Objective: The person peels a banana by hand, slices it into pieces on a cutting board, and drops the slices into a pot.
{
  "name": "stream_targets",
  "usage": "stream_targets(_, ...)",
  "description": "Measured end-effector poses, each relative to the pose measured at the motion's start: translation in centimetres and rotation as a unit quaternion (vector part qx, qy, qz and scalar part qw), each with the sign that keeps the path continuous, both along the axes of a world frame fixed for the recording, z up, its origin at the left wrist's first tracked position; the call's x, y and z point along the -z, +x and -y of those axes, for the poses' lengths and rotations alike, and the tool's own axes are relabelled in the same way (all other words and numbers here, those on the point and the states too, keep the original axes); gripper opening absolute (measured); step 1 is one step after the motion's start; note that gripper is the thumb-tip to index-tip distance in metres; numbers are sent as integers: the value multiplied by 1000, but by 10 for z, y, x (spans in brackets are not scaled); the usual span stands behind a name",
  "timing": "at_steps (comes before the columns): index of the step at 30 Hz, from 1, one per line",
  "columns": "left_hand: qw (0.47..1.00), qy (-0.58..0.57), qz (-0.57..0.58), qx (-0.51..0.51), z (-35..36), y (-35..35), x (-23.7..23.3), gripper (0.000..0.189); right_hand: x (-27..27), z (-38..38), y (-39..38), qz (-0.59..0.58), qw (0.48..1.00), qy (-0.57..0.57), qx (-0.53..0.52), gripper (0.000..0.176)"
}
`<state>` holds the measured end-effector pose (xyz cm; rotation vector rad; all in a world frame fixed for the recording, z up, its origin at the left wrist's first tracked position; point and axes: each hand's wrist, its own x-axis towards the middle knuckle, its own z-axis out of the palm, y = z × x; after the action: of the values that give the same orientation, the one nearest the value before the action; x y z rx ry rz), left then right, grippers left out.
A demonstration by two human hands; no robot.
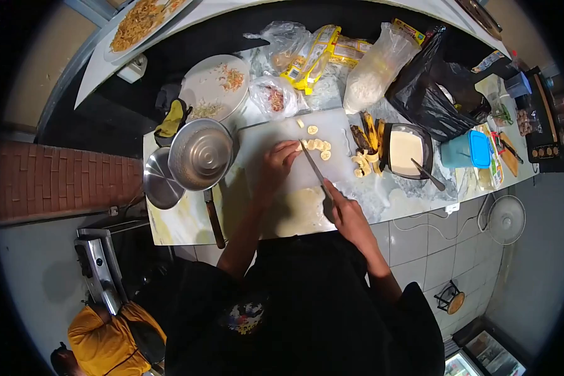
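Note:
My right hand (346, 213) is wrapped round the handle of a knife (314, 165), whose blade points up and left over the white cutting board (263, 135). At the blade's tip, my left hand (280, 156) has its fingers together on a piece of banana, mostly hidden by the fingertips. Banana slices (319, 145) lie on the board just right of the blade, with one slice and a small end piece above them. More banana pieces (361, 164) rest at the board's right edge beside dark and yellow peels (371, 135).
A steel pot (200, 155) and a pan handle (214, 219) stand left of the board. Right of the peels is a black bowl of batter (407, 147) with a spoon. Behind are a plate (197, 81), bags and packets. Another person (109, 338) is at lower left.

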<state>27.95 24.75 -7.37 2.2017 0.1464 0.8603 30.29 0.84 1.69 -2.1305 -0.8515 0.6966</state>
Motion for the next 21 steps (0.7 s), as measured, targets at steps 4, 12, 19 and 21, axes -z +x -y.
stream_targets(4,1000,-19,-14,-3,1,0,-2,22,1,3,-7,42,999,22,9,75)
stream_targets(12,1000,-11,-21,-19,4,-2,-6,24,0,1,-13,81,995,50,28,76)
stream_targets(19,1000,-6,-20,-17,3,-2,-12,26,-6,-3,-15,50,999,-14,-6,76)
stream_targets(21,1000,7,0,-20,2,1,-9,27,-3,-6,-13,62,998,-12,-8,76)
